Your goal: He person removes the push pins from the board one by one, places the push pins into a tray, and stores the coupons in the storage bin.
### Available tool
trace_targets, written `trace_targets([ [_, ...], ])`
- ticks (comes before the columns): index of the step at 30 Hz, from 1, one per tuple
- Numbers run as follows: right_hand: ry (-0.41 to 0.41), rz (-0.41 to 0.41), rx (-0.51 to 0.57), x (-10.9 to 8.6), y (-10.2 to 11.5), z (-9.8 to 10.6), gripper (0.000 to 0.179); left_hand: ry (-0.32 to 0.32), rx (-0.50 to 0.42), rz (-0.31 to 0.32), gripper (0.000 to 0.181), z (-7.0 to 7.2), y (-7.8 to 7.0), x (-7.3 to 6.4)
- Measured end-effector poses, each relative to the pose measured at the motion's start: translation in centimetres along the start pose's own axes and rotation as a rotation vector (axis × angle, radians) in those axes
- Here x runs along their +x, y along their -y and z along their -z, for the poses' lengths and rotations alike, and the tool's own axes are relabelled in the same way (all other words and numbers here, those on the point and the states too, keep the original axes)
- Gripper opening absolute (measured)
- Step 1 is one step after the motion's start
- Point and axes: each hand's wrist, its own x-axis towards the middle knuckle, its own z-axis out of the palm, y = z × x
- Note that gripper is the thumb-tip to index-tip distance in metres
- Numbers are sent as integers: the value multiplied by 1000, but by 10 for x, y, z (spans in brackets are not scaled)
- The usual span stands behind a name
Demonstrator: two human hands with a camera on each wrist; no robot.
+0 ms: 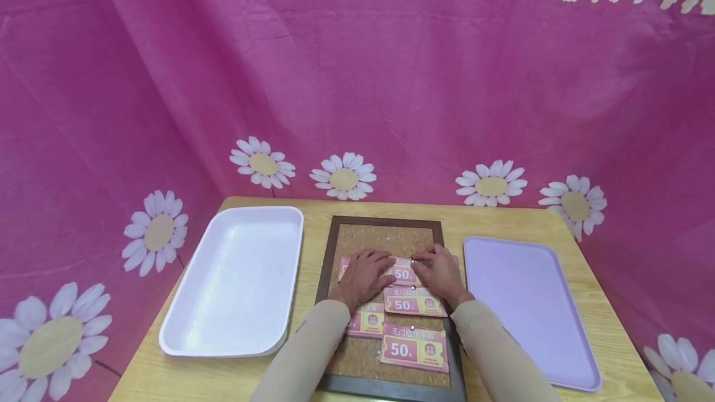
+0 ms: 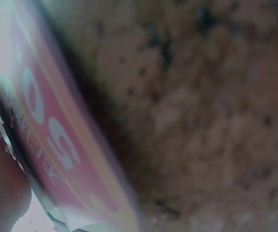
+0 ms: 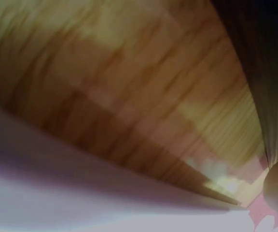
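Observation:
Pink-and-yellow coupons marked 50 are fixed to a dark-framed corkboard (image 1: 357,358). My right hand (image 1: 440,272) lies over the right part of the top right coupon (image 1: 403,273), its thumb and index fingertips pinching at a small pushpin (image 1: 413,260) on its upper edge. My left hand (image 1: 365,275) is spread low over the upper left coupon (image 1: 344,263), its fingertips and thumb at the left end of the top right one. Below, a middle coupon (image 1: 413,303) and a bottom coupon (image 1: 413,349) each carry a pin. A lower left coupon (image 1: 368,321) shows partly behind my left wrist.
A deep white tray (image 1: 231,284) stands left of the board on the wooden table (image 1: 313,228). On the right lies a flat lilac tray (image 1: 525,303), close to the board's frame. A pink curtain (image 1: 391,79) with daisies hangs behind the table.

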Motion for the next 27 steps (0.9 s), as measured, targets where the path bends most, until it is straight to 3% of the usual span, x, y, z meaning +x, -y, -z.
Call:
trace_targets([
  [14,-58,23,-13,1,1,-2,17,-92,-14,-10,45,2,-1,0],
  [22,-63,45,-1,2,3,-1,14,-142,-73,-57,42,-1,-2,0],
  [27,-59,51,-19,2,1,-2,14,-136,-125,-48,41,-2,-3,0],
])
